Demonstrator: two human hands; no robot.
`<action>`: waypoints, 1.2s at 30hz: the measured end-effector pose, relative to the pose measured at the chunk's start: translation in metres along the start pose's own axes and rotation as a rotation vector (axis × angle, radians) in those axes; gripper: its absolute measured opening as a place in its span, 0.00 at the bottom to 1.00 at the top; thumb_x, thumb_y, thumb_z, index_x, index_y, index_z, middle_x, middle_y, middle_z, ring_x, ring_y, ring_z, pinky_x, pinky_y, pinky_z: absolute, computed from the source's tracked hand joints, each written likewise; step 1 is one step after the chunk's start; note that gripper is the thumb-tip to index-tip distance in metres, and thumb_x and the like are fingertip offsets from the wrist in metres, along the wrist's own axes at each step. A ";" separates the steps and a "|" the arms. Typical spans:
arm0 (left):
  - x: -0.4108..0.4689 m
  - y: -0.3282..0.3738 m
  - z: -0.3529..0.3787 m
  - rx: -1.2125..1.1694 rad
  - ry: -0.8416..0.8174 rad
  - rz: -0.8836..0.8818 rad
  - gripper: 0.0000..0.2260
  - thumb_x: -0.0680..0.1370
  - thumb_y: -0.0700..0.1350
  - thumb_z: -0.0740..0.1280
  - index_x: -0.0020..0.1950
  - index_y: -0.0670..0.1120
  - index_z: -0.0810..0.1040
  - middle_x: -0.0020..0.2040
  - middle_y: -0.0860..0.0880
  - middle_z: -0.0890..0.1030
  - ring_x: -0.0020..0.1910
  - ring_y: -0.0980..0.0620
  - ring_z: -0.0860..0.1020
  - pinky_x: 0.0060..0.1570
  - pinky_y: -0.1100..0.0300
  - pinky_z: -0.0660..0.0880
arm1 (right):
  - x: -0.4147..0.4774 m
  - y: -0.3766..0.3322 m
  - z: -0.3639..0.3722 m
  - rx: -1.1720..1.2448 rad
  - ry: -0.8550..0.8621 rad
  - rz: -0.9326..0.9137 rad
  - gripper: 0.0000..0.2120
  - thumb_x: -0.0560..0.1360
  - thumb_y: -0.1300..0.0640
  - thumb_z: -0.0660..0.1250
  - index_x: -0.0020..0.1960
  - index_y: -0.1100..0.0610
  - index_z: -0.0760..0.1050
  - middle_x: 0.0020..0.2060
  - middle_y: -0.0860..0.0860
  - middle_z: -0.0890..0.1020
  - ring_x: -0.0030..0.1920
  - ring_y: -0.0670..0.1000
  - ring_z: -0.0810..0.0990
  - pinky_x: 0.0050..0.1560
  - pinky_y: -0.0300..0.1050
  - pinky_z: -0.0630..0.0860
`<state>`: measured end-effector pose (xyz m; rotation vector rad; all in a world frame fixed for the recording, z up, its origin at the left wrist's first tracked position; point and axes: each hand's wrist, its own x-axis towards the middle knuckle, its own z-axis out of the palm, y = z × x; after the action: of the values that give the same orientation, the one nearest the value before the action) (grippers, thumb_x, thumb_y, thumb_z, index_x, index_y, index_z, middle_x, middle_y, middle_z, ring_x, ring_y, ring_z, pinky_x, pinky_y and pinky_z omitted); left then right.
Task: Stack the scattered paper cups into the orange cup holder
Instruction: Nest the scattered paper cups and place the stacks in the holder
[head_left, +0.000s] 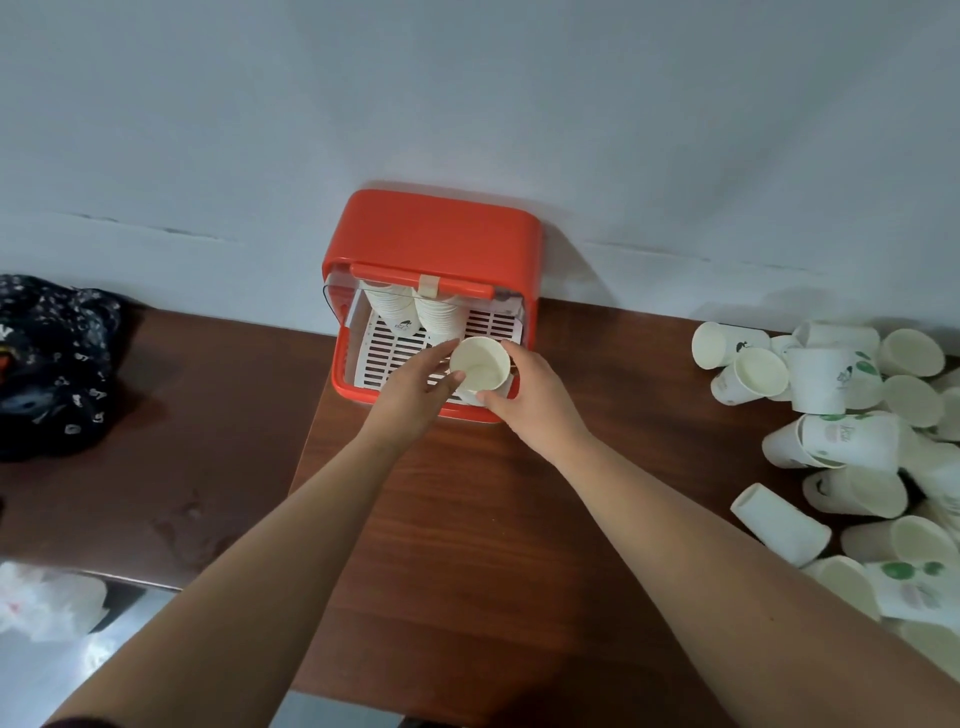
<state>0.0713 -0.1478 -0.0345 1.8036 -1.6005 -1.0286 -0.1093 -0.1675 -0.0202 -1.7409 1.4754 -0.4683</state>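
Two stacks (415, 312) of nested cups already hang inside the orange cup holder (431, 234), just beyond the grip, above its white slotted tray (384, 353). One more paper cup (479, 364) is held over the front of that tray, mouth tilted up toward the camera. The right hand (530, 397) wraps it from the right, thumb curled round its lower wall, while the left hand (415, 387) steadies it with fairly straight fingers laid against its left side.

By my judgement the job is less than half done. Dozens of loose cups (841, 415) lie heaped on the wooden table (467, 519) well off to the right of the grip, some on their sides, some upright.

Printing shows on several cups — a small dark emblem, green leaves, a faint pinkish script — but none of it is sharp enough to read, and the holder bears no visible label. Far to the left of the hands sits a dark patterned cloth (52, 364), with white letter-like marks too blurred to make out.
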 end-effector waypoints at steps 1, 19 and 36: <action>-0.002 0.002 0.000 0.019 0.028 0.003 0.22 0.82 0.51 0.65 0.75 0.48 0.69 0.68 0.52 0.76 0.63 0.55 0.75 0.61 0.56 0.75 | -0.001 0.003 -0.002 -0.004 -0.007 0.018 0.33 0.74 0.50 0.74 0.74 0.49 0.65 0.69 0.49 0.72 0.68 0.49 0.72 0.62 0.39 0.67; 0.033 0.151 0.136 0.212 -0.251 0.292 0.13 0.78 0.46 0.69 0.61 0.45 0.77 0.55 0.51 0.73 0.51 0.55 0.74 0.57 0.62 0.71 | -0.084 0.136 -0.209 -0.240 0.296 0.315 0.28 0.74 0.52 0.72 0.70 0.57 0.69 0.64 0.55 0.71 0.59 0.55 0.76 0.63 0.49 0.72; 0.171 0.192 0.286 0.429 -0.369 0.199 0.28 0.79 0.50 0.67 0.77 0.48 0.64 0.74 0.45 0.66 0.71 0.46 0.69 0.66 0.55 0.66 | -0.010 0.248 -0.224 -0.803 0.193 0.115 0.37 0.68 0.36 0.71 0.70 0.54 0.66 0.62 0.50 0.78 0.64 0.57 0.70 0.61 0.54 0.65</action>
<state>-0.2695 -0.3181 -0.0834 1.7291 -2.3222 -1.0242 -0.4338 -0.2339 -0.0672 -2.2307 2.0702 0.0480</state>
